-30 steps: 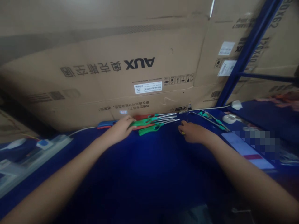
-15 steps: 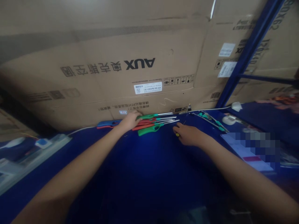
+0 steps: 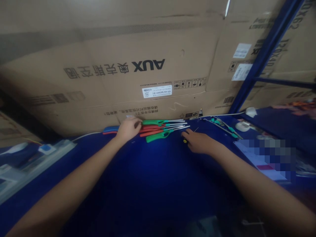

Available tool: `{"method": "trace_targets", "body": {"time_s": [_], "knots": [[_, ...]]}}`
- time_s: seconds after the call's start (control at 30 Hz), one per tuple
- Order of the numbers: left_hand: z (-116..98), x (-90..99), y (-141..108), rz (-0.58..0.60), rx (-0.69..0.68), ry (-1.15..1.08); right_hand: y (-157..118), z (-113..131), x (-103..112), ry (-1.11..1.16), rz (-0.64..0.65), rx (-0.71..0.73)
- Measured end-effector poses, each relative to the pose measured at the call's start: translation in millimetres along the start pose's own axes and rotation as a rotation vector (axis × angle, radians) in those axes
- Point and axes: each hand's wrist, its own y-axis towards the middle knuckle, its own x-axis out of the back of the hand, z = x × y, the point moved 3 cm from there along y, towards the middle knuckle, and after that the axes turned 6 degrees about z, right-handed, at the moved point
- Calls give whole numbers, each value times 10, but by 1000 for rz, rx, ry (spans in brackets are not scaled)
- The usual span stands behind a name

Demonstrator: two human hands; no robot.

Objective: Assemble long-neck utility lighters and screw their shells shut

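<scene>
Several long-nosed gas lighters (image 3: 156, 136) with red and green handles lie side by side against the cardboard, metal tubes pointing right. My left hand (image 3: 128, 129) is at their handle ends, fingers loosely curved with a gap at the thumb; no held object shows in it. Partly behind this hand are blue and red handles (image 3: 110, 129). To the right of the metal tips, my right hand (image 3: 198, 142) is closed around a small screwdriver (image 3: 185, 141). Its yellow-and-black handle end pokes out below the fingers, and a thin shaft points up and right.
A large cardboard box (image 3: 98, 39) stands along the back of the blue table (image 3: 153, 184). Green-and-metal lighter parts (image 3: 223, 126) lie at right, near a white roundish object (image 3: 242, 126) and a blue metal post (image 3: 256, 62). A clear plastic container (image 3: 56, 149) is on the left.
My left hand has shifted left, off the green handle, uncovering more of it. The lighters lie as before. My right hand has barely moved and still holds the screwdriver.
</scene>
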Motion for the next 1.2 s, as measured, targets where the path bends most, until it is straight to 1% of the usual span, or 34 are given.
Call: {"method": "trace_targets", "body": {"time_s": [0.17, 0.27, 0.37, 0.43, 0.57, 0.77, 0.83, 0.9, 0.93, 0.97, 1.03, 1.07, 1.1, 1.13, 1.17, 1.2], "knots": [[386, 98, -199, 64, 102, 105, -3, 14, 0, -2, -10, 11], [630, 109, -310, 118, 156, 152, -1, 14, -1, -2, -9, 14], [793, 98, -415, 168, 188, 174, 1, 15, -2, -2, -7, 15], [848, 86, -473, 195, 196, 182, 0, 15, 0, -1, -6, 11], [883, 83, -543, 216, 190, 185, -2, 9, 0, 0, 0, 1], [948, 165, -561, 192, 196, 175, 11, -3, -21, 1, -4, 13], [920, 223, -563, 170, 195, 176, 14, -9, -25, 1, -8, 11], [791, 298, -580, 136, 181, 178, 7, -11, -15, -1, -15, 5], [675, 338, -601, 115, 167, 177, -4, -6, -2, -8, -20, -2], [523, 374, -632, 94, 146, 176, -21, 7, 22, -15, -41, -3], [124, 423, -729, 63, 81, 166, -74, 75, 97, 0, -147, 45], [-111, 427, -793, 66, 21, 152, -112, 134, 143, 39, -231, 113], [-356, 425, -864, 55, -69, 126, -155, 209, 185, 107, -313, 218], [-593, 401, -937, 75, -163, 102, -200, 292, 215, 194, -372, 346], [-799, 360, -1007, 122, -220, 75, -241, 377, 229, 284, -403, 477], [-969, 310, -1069, 172, -254, 43, -272, 461, 223, 351, -398, 592]]}}
